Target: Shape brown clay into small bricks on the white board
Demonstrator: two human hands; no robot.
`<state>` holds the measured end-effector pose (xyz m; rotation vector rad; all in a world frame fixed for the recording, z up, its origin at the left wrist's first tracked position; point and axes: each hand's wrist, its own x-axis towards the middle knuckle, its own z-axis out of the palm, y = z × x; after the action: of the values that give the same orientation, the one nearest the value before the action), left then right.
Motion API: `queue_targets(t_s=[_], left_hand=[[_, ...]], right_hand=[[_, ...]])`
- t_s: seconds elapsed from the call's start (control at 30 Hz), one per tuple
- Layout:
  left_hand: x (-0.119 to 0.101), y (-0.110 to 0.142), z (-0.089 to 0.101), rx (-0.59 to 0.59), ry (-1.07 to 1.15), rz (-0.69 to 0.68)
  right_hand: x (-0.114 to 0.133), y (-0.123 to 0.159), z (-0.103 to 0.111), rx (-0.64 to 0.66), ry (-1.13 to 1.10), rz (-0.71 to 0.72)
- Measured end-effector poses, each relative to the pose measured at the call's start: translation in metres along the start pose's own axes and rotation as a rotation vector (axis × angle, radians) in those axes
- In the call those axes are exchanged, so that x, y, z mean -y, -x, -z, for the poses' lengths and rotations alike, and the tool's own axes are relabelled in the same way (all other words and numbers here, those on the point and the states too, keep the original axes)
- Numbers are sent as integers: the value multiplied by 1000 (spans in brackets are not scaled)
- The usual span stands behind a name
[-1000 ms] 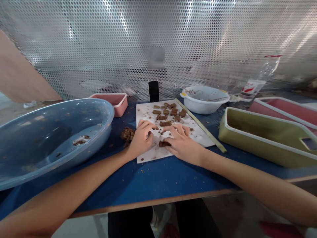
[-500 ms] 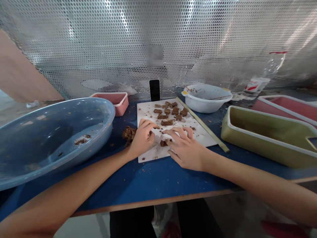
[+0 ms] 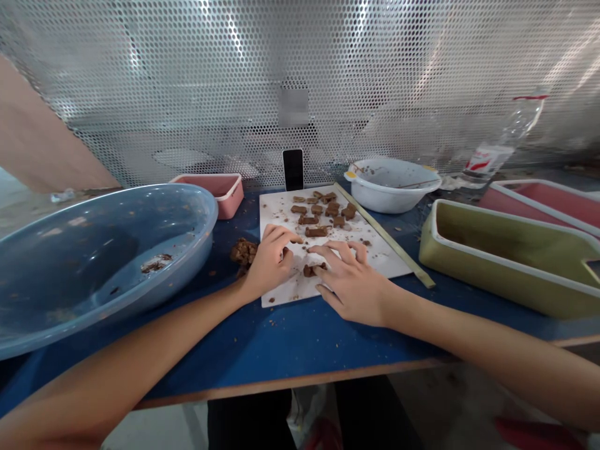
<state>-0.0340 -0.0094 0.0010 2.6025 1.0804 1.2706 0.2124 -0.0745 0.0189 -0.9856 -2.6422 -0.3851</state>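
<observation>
A small brown clay-like piece (image 3: 311, 270) lies on the white board (image 3: 293, 292) between my hands. My right hand (image 3: 352, 281) rests over the board with fingers spread, its fingertips beside that piece and perhaps touching it. To the left of the piece, my left hand (image 3: 270, 261) is bent with thumb and fingers apart; nothing shows between them. Farther up the board sit several shaped brown pieces, the nearest a small bar (image 3: 316, 232). Crumbs are scattered around them. A crumbly brown lump (image 3: 244, 251) lies on the blue table just left of my left hand, partly hidden by it.
A large blue basin (image 3: 199, 250) stands left, a pink container (image 3: 230, 199) behind it. A phone (image 3: 293, 170) leans against the perforated metal wall. Along the board's right edge lies a pale stick (image 3: 384, 235). Rightward are a white bowl (image 3: 384, 199), a green trough (image 3: 482, 272) and a bottle (image 3: 492, 153).
Both hands stay almost where they were. My right thumb has shifted very slightly away from the small brown piece, which shows a little more.
</observation>
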Motion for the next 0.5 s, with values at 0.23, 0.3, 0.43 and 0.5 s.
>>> queue_targets(t_s=[0.23,0.3,0.43,0.5], left_hand=[[0,0,1,7,-11,9],[-1,-1,1,-2,-9,14],[-1,-1,0,-7,-5,8],[-1,0,0,-7,-6,-1]], right_hand=[[1,-3,2,24,-17,-4],[0,-3,3,24,-8,-2],[0,-2,2,47,-13,18],[0,-2,1,43,-1,5]])
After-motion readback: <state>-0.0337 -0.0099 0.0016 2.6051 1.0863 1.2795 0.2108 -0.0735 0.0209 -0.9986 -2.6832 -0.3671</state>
